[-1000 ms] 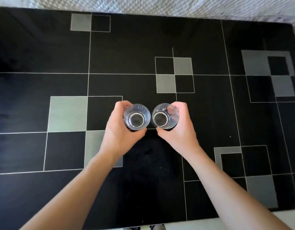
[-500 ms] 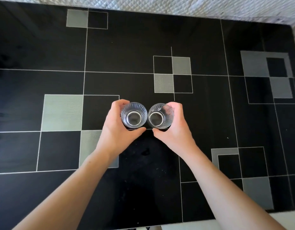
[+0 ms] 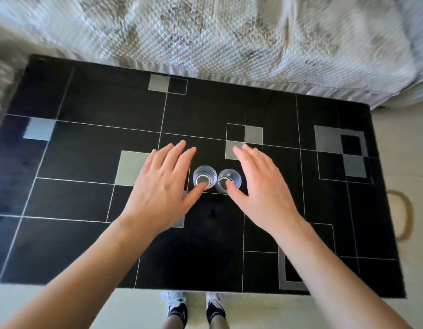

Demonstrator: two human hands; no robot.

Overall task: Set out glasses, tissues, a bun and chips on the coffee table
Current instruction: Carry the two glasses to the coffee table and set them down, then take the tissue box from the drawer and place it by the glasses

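Across the middle lies the black coffee table (image 3: 87, 162) with grey squares, a quilted cover (image 3: 229, 39) at twelve o'clock. Left hand (image 3: 160, 186) and right hand (image 3: 262, 184) are spread flat, holding nothing, flanking two empty glasses (image 3: 204, 178) (image 3: 229, 180) standing upright just beside each other at centre.

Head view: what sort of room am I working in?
Probably a living room: a low black coffee table holding two glasses, and what looks like a sofa's quilted cover right behind it.
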